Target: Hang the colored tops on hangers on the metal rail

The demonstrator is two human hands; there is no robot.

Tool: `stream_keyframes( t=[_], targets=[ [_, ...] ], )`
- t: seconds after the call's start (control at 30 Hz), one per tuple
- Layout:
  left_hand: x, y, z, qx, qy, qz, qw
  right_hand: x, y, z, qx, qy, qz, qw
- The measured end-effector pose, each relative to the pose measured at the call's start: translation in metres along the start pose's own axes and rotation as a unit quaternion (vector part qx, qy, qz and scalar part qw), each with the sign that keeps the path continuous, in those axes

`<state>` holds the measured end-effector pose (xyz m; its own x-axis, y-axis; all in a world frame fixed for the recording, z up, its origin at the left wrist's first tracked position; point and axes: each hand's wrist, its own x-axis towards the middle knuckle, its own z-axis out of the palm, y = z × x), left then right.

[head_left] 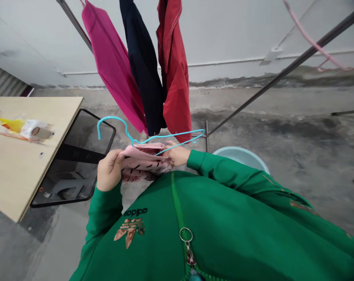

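My left hand (109, 168) pinches the left edge of a pink garment with dark dashes (144, 164), held up in front of my chest. At the garment's right side my right hand (177, 154) grips its edge, the fingers partly hidden by cloth and hanger. A light blue hanger (127, 127) has one end inside the garment's opening. Its hook points left, and its other arm sticks out to the right above my right hand. The lower part of the garment is bunched close to my green jacket.
Magenta (112, 66), navy (143, 70) and red clothes (175, 74) hang ahead from a metal rack (270, 88). A light blue basin (244, 156) stands on the floor at right. A wooden table (18, 164) is at left, beside a black-framed glossy panel (74, 175). A pink hanger (311, 43) hangs upper right.
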<state>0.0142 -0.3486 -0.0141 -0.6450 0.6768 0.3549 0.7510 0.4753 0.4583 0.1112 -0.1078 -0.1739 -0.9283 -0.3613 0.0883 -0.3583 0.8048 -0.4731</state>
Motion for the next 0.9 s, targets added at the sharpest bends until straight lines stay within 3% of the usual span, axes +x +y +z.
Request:
stream_keyframes(
  t=[0.17, 0.37, 0.53, 0.67, 0.8, 0.9],
  targets=[
    [-0.006, -0.024, -0.007, 0.062, -0.007, -0.017, 0.998, -0.038, 0.037, -0.017, -0.069, 0.041, 0.064, 0.995],
    [-0.007, -0.042, 0.009, 0.112, 0.049, -0.054, 0.991, -0.059, 0.042, -0.034, -0.090, 0.080, 0.013, 0.993],
    [0.001, -0.043, 0.017, 0.054, 0.103, -0.081, 0.990, -0.062, 0.036, -0.037, -0.108, 0.089, -0.021, 0.990],
    [0.007, -0.044, 0.020, 0.046, 0.074, -0.043, 0.995, -0.067, 0.042, -0.042, -0.122, 0.111, 0.001, 0.986],
    [0.009, -0.046, 0.030, 0.162, 0.063, 0.020, 0.985, -0.075, 0.043, -0.049, -0.115, 0.149, 0.023, 0.982],
    [0.009, -0.047, 0.039, 0.228, 0.074, 0.059, 0.969, -0.083, 0.031, -0.052, -0.069, 0.197, -0.015, 0.978]
  ],
)
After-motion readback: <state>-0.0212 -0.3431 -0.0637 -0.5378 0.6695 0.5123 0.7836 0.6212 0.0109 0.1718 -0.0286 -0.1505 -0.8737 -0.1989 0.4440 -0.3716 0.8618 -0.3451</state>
